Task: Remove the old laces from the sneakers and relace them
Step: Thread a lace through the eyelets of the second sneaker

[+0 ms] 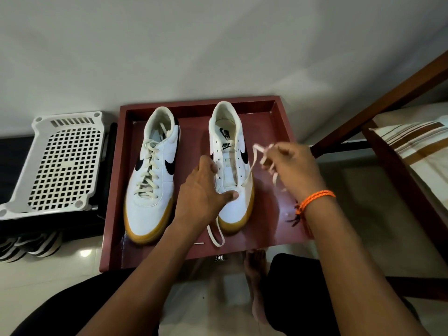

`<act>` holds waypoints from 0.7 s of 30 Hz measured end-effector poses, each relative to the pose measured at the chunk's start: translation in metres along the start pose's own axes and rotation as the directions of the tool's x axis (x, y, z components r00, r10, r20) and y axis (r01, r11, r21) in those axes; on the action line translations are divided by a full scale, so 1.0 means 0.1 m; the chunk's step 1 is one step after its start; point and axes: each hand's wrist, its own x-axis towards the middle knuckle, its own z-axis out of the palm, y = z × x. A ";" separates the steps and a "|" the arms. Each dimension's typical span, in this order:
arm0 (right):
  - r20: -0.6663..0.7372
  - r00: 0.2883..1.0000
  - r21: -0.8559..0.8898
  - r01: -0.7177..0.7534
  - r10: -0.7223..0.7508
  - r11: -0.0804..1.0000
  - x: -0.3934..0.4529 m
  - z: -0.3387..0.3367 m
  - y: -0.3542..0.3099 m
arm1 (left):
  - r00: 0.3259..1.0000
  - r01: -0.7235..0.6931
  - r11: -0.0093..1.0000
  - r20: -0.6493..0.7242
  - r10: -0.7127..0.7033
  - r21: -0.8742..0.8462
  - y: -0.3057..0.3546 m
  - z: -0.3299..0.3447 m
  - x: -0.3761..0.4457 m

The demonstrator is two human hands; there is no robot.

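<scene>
Two white sneakers with black swooshes and tan soles stand on a dark red tray (271, 112). The left sneaker (152, 175) is fully laced with a cream lace. The right sneaker (234, 166) has bare eyelets along most of its length. My left hand (203, 192) grips its toe area, thumb across the front. My right hand (294, 166) pinches the cream lace (257, 154), which runs from the shoe's right lower eyelets up into my fingers. Another loop of that lace (217, 236) lies on the tray in front of the toe.
A white perforated plastic basket (60, 163) lies left of the tray on a black stand. A wooden bed frame (388, 151) with striped bedding is at the right. A bare foot (254, 265) rests on the pale tiled floor below the tray.
</scene>
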 end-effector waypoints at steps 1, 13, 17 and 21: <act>0.027 1.000 -0.356 0.012 -0.003 0.934 0.00 0.01 0.11 | 0.999 0.051 0.999 0.010 -0.051 -0.015 -0.02 -0.01 0.01; 0.354 0.935 -0.638 0.249 -0.010 0.729 -0.14 0.30 0.17 | 0.991 0.109 0.987 0.096 -0.098 -0.117 -0.11 -0.14 0.07; 0.330 0.942 -0.622 0.263 -0.058 0.738 -0.12 0.29 0.19 | 0.978 0.162 0.974 0.157 -0.137 -0.158 -0.10 -0.15 0.07; 0.305 0.948 -0.642 0.274 -0.090 0.716 -0.10 0.30 0.21 | 0.929 0.283 0.905 0.327 -0.175 -0.318 -0.07 -0.23 0.08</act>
